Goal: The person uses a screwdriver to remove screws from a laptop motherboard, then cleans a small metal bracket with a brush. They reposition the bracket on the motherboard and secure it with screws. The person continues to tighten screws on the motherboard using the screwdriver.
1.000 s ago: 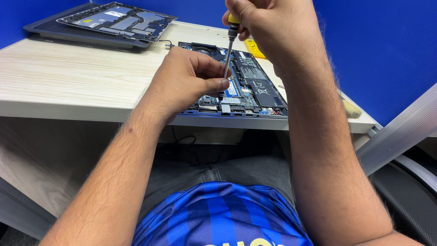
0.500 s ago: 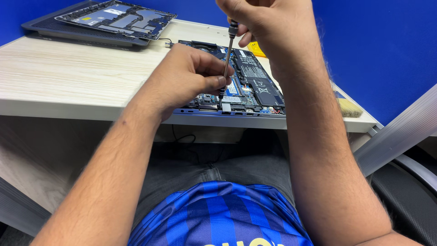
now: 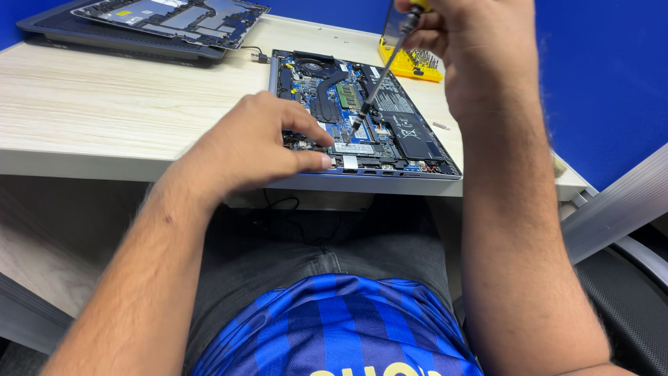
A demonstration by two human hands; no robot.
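Right hand (image 3: pixel 480 49) is gripping a screwdriver (image 3: pixel 379 80), fingers closed around its handle, tip touching the board of the opened laptop (image 3: pixel 362 118). Left hand (image 3: pixel 257 146) is resting on the laptop's near edge, fingers together, holding nothing. Yellow bit case (image 3: pixel 410 66) is lying just behind the laptop; a second opened laptop (image 3: pixel 146 21) is sitting well to its left.

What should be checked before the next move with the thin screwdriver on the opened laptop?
1. Right hand grips the thin screwdriver with yellow handle: ok.
2. Screwdriver tip sits on the blue circuit board of the opened grey laptop: ok; exact screw, cannot tell.
3. Left hand rests on the laptop's near edge, steadying it: ok.
4. Laptop lies flat on the pale wooden table: ok, though close to the front edge.
5. Yellow bit holder within reach behind the laptop: ok.
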